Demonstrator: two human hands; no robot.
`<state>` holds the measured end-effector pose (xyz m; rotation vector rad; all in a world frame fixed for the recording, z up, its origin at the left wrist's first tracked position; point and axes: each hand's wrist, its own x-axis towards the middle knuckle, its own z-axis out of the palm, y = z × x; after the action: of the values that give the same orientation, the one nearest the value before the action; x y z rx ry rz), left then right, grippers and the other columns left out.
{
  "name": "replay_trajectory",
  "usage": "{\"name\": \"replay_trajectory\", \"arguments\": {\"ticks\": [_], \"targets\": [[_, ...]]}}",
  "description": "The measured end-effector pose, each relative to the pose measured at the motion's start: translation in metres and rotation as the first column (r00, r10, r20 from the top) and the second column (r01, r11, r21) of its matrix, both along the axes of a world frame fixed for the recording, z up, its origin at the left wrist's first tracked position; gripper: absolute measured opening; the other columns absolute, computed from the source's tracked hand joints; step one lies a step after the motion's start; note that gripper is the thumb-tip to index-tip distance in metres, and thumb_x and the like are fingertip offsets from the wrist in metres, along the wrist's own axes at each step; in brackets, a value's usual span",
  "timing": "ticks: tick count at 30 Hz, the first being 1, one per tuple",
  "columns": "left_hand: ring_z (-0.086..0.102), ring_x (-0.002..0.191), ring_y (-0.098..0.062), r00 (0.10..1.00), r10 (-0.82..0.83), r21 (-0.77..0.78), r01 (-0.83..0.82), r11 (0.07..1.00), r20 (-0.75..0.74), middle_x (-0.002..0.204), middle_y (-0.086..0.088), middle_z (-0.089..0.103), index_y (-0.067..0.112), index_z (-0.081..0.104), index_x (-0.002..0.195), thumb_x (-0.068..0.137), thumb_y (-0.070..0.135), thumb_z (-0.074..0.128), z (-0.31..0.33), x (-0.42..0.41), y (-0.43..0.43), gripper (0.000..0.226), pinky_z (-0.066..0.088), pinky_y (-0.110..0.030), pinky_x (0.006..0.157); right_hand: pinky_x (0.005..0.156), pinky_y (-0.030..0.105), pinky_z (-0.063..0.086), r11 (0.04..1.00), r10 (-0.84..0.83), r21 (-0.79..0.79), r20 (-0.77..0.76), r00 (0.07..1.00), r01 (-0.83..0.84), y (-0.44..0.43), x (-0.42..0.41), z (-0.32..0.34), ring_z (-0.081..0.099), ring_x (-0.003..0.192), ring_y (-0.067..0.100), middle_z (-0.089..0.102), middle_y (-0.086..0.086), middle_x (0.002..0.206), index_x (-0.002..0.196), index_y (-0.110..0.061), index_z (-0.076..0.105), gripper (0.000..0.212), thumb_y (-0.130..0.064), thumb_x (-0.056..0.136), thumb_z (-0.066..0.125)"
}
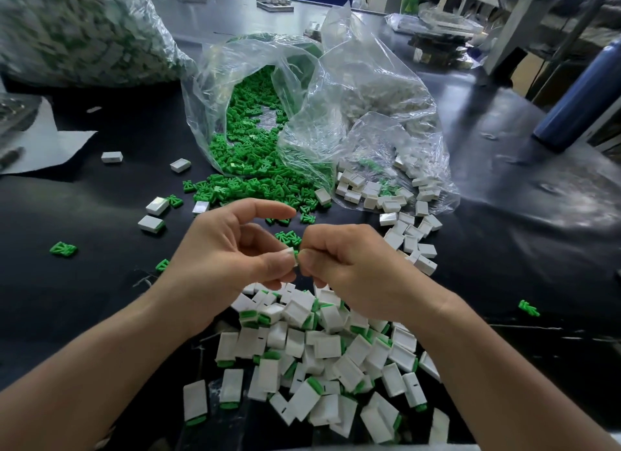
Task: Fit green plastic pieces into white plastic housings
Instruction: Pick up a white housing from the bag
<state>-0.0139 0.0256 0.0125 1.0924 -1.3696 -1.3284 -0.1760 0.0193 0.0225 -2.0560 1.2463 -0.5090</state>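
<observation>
Boxy white housing [289, 252] pinched by left hand [232, 252]; right hand [353, 269], fingers curled, pinches green plastic piece [296, 254] touching it.

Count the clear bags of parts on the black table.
3: left bag, stuffed full; centre bag, spilling green pieces; right bag, spilling white housings. More may hide in background wrapping.

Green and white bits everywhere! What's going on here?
A person is assembling parts at a black table. The left hand pinches a small white plastic housing while the right hand pinches a small green plastic piece against its end. More green pieces spill from a clear plastic bag behind, and a heap of finished white-and-green parts lies below the hands.
</observation>
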Motion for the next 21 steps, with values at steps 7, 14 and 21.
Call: {"name": "replay_trajectory", "arguments": {"ticks": [7,14,21], "targets": [[0.065,0.054,-0.023,0.974,-0.067,-0.156,0.102,0.982,0.215,0.062,-0.009,0.068,0.026,0.062,0.100,0.066,-0.012,0.071,-0.0014,0.0053,0.0002,0.052,0.056,-0.029,0.055,0.061,0.036,0.031,0.971,0.131,-0.159,-0.258,0.957,-0.176,0.0018,-0.0005,0.0077,0.036,0.063,0.018,0.036,-0.009,0.059,0.071,-0.016,0.043,0.022,-0.015,0.092,0.049],[0.065,0.051,-0.023,0.992,-0.044,-0.145,0.061,0.988,0.119,0.061,-0.011,0.068,0.023,0.064,0.098,0.056,0.010,0.072,-0.0015,0.0034,0.0035,0.045,0.056,-0.029,0.051,0.060,0.036,0.031,0.963,0.133,-0.197,-0.247,0.960,-0.184,0.0029,0.0001,0.0098,0.038,0.063,0.019,0.039,-0.005,0.061,0.071,-0.016,0.041,0.022,-0.013,0.092,0.050],[0.064,0.051,-0.018,0.983,-0.068,-0.148,0.094,0.985,0.171,0.064,-0.008,0.069,0.027,0.061,0.100,0.060,0.007,0.074,-0.0046,0.0023,0.0023,0.047,0.054,-0.024,0.052,0.062,0.039,0.036,0.954,0.137,-0.206,-0.340,0.930,-0.216,0.0012,0.0019,0.0022,0.040,0.066,0.022,0.041,-0.005,0.064,0.074,-0.019,0.040,0.020,-0.014,0.092,0.047]]}}
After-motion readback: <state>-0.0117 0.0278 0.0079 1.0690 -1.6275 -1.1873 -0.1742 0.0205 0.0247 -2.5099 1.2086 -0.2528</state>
